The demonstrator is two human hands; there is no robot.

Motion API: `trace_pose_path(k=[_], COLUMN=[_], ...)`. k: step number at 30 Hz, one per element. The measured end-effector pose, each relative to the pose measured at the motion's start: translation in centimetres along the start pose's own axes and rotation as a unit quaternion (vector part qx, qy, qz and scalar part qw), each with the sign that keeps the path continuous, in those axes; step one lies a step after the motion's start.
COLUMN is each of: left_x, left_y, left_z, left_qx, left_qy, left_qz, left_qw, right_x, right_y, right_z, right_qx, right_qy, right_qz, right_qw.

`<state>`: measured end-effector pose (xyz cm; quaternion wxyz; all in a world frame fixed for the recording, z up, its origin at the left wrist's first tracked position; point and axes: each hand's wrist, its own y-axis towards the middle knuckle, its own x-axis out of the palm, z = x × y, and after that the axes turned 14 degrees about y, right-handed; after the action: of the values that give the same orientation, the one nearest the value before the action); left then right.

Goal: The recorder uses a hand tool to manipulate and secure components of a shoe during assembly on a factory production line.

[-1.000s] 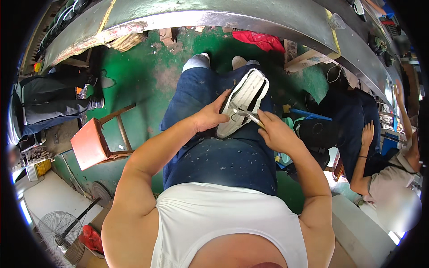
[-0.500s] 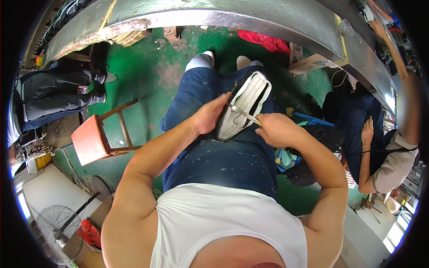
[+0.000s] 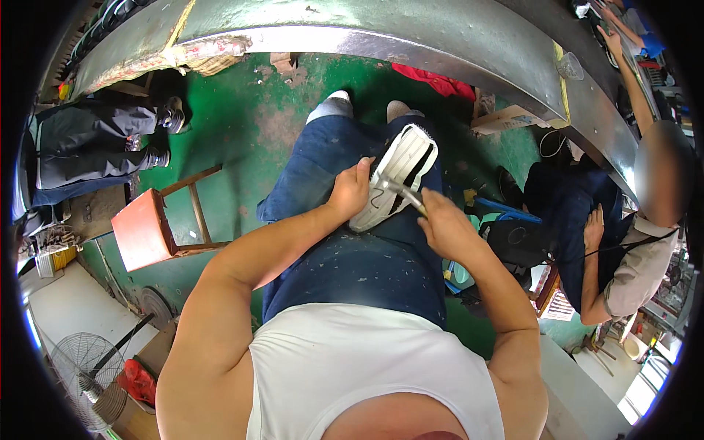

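Observation:
On my lap lies a white and black shoe piece (image 3: 402,156), slanted with its far end to the right; it looks like a shoe turned sole up. My left hand (image 3: 350,192) grips its left edge, thumb pointing up along it and fingers mostly hidden. A hammer (image 3: 408,196) is in the closed fingers of my right hand (image 3: 446,226), its metal head at the middle of the shoe's white face. Whether the head touches the surface I cannot tell. A dark curved mark shows on the white face beside it.
A metal-edged bench (image 3: 330,37) curves across the far side. To my left stands a stool with a red seat (image 3: 141,229), and a person's legs (image 3: 95,143) are beyond it. Another person (image 3: 631,271) sits at right, near a black bag (image 3: 519,242). A fan (image 3: 88,370) stands lower left.
The shoe has turned slightly on my lap. My left thumb is now raised along its edge, and my right hand has tilted with the hammer, whose head stays near the shoe's middle.

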<state>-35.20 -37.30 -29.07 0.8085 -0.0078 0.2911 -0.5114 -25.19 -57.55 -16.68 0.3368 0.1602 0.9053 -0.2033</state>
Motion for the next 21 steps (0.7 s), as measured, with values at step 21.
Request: trace_pose_path(k=[21], left_x=[-3.3], left_y=[1.3], left_z=[6.4], left_qx=[0.197], left_qy=[0.373], left_qz=[-0.213], left_qw=[0.881], right_x=[-1.1], right_y=[2.5], right_z=[4.0], right_qx=[0.014], right_qy=[0.183], right_qz=[0.166], right_qw=[0.969])
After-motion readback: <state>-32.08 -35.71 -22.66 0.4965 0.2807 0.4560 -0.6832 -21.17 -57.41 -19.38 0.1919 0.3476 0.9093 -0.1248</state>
